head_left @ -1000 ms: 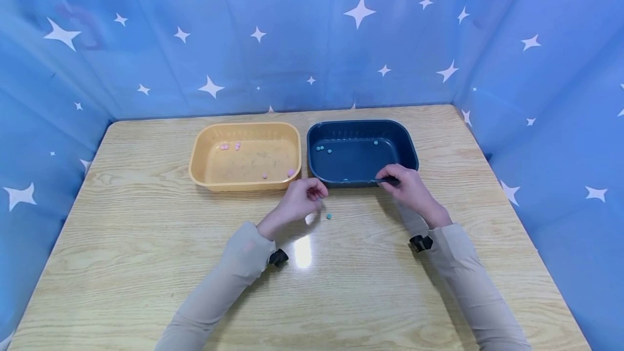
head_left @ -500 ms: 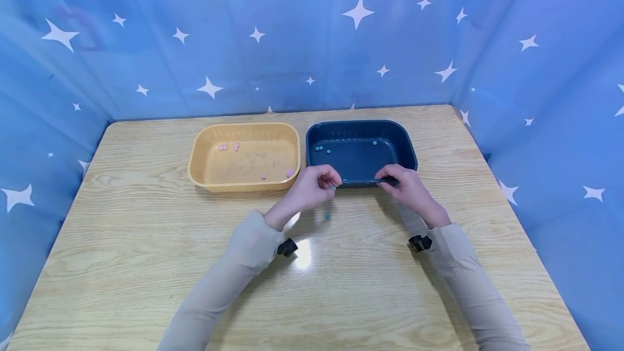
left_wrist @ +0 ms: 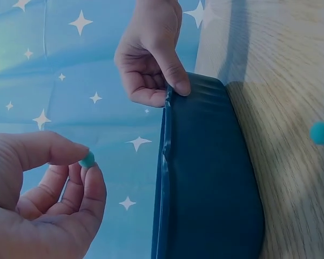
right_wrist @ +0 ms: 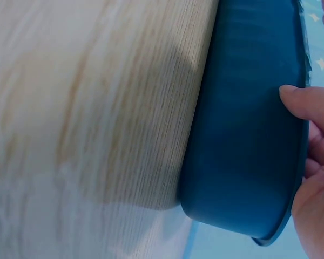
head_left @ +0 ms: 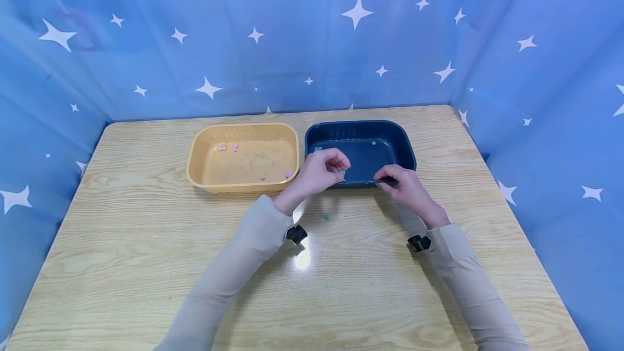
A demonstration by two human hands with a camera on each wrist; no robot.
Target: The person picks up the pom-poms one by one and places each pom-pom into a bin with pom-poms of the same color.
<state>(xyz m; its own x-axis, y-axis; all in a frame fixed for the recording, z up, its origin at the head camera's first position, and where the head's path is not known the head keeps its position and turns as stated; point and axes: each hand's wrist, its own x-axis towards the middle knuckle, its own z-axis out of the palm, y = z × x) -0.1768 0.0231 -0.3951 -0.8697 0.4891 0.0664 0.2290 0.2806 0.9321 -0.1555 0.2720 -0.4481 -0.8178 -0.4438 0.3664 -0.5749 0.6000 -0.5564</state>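
Between thumb and forefinger, my left hand pinches a small teal ball, held above the near rim of the dark blue plastic tray. My right hand grips that tray's near rim toward the right corner; in the right wrist view its thumb presses the outer wall, and the other fingers are partly hidden. Inside the tray lie several teal balls, one of them toward the back right; my left hand covers part of the tray floor. Another teal ball rests on the table in front of the tray.
Left of the blue tray stands a yellow tray with several pink balls, some at its back left. Both sit toward the back of the wood-grain table. A blue star-patterned curtain encloses the back and sides.
My left hand has risen from the table in front of the trays, moving forward and right over the blue tray's rim with the teal ball. My right hand has stayed on the rim.
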